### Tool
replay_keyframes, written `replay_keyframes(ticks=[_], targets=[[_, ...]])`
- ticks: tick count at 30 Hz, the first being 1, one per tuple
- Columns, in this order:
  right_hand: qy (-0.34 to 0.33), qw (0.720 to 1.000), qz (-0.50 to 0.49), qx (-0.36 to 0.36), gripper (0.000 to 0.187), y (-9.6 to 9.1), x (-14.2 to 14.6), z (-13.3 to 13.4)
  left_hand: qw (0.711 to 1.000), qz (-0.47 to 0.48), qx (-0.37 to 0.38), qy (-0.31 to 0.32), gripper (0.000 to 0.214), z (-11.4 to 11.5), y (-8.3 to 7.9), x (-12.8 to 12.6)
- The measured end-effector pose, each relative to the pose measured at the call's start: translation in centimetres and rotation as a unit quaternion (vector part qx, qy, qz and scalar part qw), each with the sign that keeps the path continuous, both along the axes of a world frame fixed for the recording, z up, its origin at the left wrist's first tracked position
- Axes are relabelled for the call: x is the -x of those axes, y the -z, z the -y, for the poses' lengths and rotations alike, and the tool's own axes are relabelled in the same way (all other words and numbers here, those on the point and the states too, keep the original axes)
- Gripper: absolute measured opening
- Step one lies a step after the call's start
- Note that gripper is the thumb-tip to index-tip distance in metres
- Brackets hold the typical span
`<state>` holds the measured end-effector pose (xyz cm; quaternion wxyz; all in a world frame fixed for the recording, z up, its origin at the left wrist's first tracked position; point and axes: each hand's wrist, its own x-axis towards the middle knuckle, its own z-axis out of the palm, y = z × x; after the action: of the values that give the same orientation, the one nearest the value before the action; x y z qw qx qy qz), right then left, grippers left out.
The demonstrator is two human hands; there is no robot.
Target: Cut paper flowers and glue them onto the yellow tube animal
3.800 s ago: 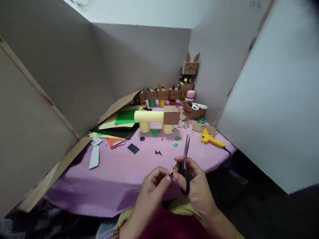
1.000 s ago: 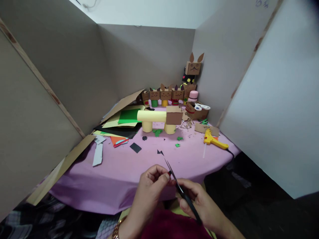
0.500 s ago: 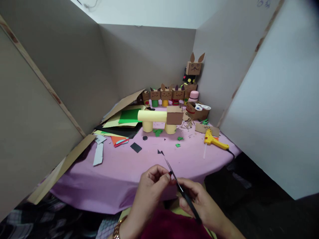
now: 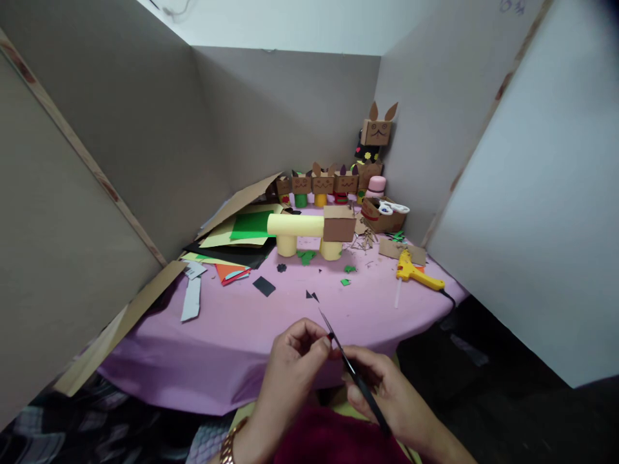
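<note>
My left hand (image 4: 300, 354) is closed in a pinch on a small dark piece of paper (image 4: 331, 336), mostly covered by the fingertips. My right hand (image 4: 382, 383) grips black-handled scissors (image 4: 358, 381), whose blades point up and away across the table. The blades lie right at the dark piece, close together. Beyond their tips are small black paper triangles (image 4: 309, 294) on the pink cloth. Farther back stands a figure with a pale yellow tube body (image 4: 296, 225), tube legs and a cardboard box head (image 4: 339, 225).
A yellow glue gun (image 4: 416, 273) lies at the right, near a cardboard box (image 4: 382, 218) with white-handled scissors (image 4: 393, 207). Coloured sheets (image 4: 252, 227) are stacked at the left. Box-headed figures (image 4: 323, 183) line the back. Green scraps (image 4: 306, 258) and a black rectangle (image 4: 264, 286) lie mid-table.
The scissor blades, slightly apart before, have come together at the dark piece. Both hands have barely moved, and everything on the table lies as before.
</note>
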<state>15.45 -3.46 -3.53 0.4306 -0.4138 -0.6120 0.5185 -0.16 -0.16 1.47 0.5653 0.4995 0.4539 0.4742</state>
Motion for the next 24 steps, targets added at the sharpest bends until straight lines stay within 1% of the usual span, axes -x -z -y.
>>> replay_keyframes(ticks=[6,11,15,20,24], targets=[[-0.003,1.000,-0.005,-0.017,0.041,0.18,0.02,-0.12,1.000,-0.003,-0.008,0.014,0.007,-0.21,0.47,0.17],[-0.010,1.000,-0.021,-0.016,0.038,-0.17,-0.01,-0.21,1.000,-0.023,-0.009,0.012,0.008,-0.37,0.95,0.41],[-0.012,0.999,-0.032,-0.016,0.036,-0.25,-0.07,-0.24,0.999,-0.028,-0.009,0.019,0.009,-0.36,0.92,0.41],[-0.016,1.000,-0.005,-0.006,0.042,0.36,-0.11,-0.08,1.000,-0.027,-0.012,0.002,0.009,-0.37,0.86,0.40],[-0.010,1.000,0.001,-0.009,0.044,0.53,-0.08,-0.11,1.000,-0.024,-0.006,0.012,0.007,-0.37,0.80,0.34]])
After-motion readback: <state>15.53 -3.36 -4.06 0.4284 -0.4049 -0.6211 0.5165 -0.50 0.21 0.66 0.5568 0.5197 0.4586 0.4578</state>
